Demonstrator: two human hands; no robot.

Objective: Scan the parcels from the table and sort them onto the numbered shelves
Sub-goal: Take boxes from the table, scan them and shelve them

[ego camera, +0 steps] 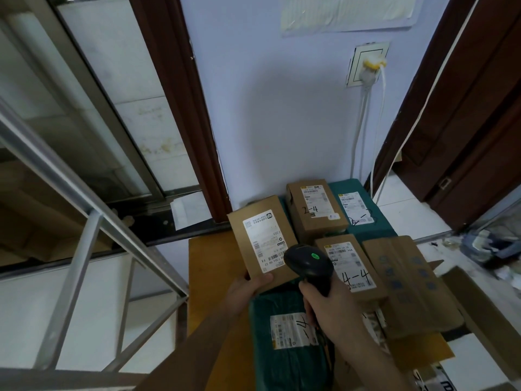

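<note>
My left hand (248, 286) grips the near edge of a flat brown cardboard parcel (258, 218), lifted and tilted so its white label faces me. My right hand (329, 306) holds a black handheld scanner (308, 263) with a green light on top, its head just over the label's barcode corner. On the wooden table (210, 277) lie more parcels: a brown box marked 2-4 (315, 213), a brown box marked 4-4 (352, 266), a teal bag (358, 210) at the back and another teal bag (284, 351) close to me.
A grey metal shelf frame (84, 218) stands at the left. An opened plain cardboard box (408, 283) sits on the table's right side. Behind the table are a blue wall, a socket with white cables (369, 69), and brown door frames on both sides.
</note>
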